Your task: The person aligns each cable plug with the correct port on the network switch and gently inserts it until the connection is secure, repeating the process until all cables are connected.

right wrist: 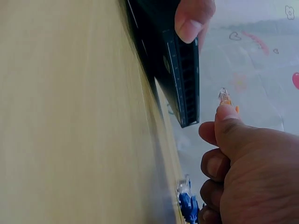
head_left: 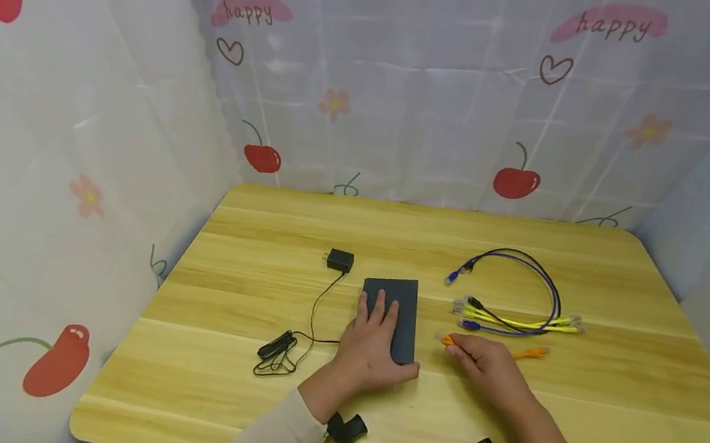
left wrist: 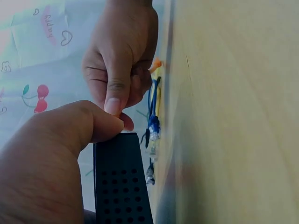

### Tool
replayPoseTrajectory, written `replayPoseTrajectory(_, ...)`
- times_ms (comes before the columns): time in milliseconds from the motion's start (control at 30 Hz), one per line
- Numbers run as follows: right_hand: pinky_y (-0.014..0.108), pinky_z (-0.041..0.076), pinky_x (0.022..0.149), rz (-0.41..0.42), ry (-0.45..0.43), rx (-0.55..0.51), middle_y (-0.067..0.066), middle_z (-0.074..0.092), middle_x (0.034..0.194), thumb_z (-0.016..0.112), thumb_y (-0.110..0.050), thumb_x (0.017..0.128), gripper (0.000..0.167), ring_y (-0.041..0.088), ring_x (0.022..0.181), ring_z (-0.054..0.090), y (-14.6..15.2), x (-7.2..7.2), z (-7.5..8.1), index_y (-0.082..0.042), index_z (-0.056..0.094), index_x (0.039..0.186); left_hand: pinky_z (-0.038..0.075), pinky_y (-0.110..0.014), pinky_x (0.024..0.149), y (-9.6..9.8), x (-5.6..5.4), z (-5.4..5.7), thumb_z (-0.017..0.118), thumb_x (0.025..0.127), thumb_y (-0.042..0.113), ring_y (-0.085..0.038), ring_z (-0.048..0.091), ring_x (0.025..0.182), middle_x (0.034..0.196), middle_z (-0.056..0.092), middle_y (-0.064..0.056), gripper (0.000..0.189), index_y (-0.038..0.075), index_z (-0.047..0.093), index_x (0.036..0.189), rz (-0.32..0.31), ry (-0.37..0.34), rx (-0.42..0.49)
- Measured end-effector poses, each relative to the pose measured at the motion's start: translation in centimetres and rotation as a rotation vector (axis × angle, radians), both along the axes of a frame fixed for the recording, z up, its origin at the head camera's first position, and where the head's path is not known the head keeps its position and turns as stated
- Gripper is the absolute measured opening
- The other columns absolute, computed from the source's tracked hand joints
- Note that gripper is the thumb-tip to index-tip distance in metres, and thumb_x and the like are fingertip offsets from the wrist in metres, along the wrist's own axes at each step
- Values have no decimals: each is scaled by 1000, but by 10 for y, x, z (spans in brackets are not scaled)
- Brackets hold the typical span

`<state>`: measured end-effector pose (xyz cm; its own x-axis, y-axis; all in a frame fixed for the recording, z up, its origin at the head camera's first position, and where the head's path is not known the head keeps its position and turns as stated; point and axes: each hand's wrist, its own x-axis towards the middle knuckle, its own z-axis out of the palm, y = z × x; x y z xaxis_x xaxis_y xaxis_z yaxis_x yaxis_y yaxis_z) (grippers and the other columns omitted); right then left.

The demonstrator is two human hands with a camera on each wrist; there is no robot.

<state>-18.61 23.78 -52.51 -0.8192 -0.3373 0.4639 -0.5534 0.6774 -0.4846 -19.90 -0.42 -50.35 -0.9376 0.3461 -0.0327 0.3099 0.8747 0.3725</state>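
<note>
My left hand [head_left: 372, 345] lies over a black network switch [head_left: 407, 320], its straight fingers spread on the top face. The thumb reaches the near right corner. In the right wrist view a row of ports runs along the side of the switch [right wrist: 187, 84], and the left thumb rests at that edge. My right hand [head_left: 491, 369] pinches an orange network cable [head_left: 530, 352] near one end, between thumb and forefinger. Its clear plug [right wrist: 223, 93] sticks out beyond the fingertips, apart from the ports. Part of the orange cable is hidden under the right hand.
Behind the right hand lie several yellow network cables [head_left: 518, 322], with a blue cable [head_left: 553, 291] and a black cable [head_left: 559, 307] looped across them. A black power adapter [head_left: 340, 260] and its bundled cord [head_left: 276, 347] lie left of the switch. Printed curtains surround the wooden table [head_left: 183, 379].
</note>
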Motion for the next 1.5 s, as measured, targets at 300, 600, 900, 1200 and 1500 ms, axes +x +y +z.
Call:
replayPoseTrajectory(300,43,57,79,50,-5,61,7,76,102,72,-10,89,22,25,95,73,-11,3,2,-5,77,110,32,-56,112,-2,0,0,63,77,71,-38,-5,153,168,4,-10,109,16,19,161,-14,19,15)
replayPoseTrajectory(600,40,57,79,103,-67,81,3,77,101,71,-16,92,21,21,94,73,-19,8,2,-7,77,110,32,-56,112,-2,0,-2,64,77,69,-38,-5,153,168,4,-9,109,16,19,161,-17,16,18)
replayPoseTrajectory(900,42,57,81,174,-112,81,4,76,102,66,-16,96,21,22,95,73,-21,8,5,-6,77,110,32,-56,112,-1,-1,-2,63,77,70,-38,-5,153,168,5,-9,109,17,20,161,-17,15,20)
replayPoseTrajectory(1200,43,56,84,151,-136,184,3,76,104,67,-19,95,22,23,98,72,-21,8,8,-7,77,111,31,-56,113,1,-1,-2,64,75,71,-35,-7,153,168,3,-7,110,17,20,161,-18,13,-16)
replayPoseTrajectory(1500,39,56,81,116,-79,300,-2,75,98,69,-22,94,22,18,92,71,-24,10,13,-8,77,109,29,-56,113,1,-1,-2,67,73,70,-35,-7,153,168,4,-7,112,17,22,161,-11,4,-10)
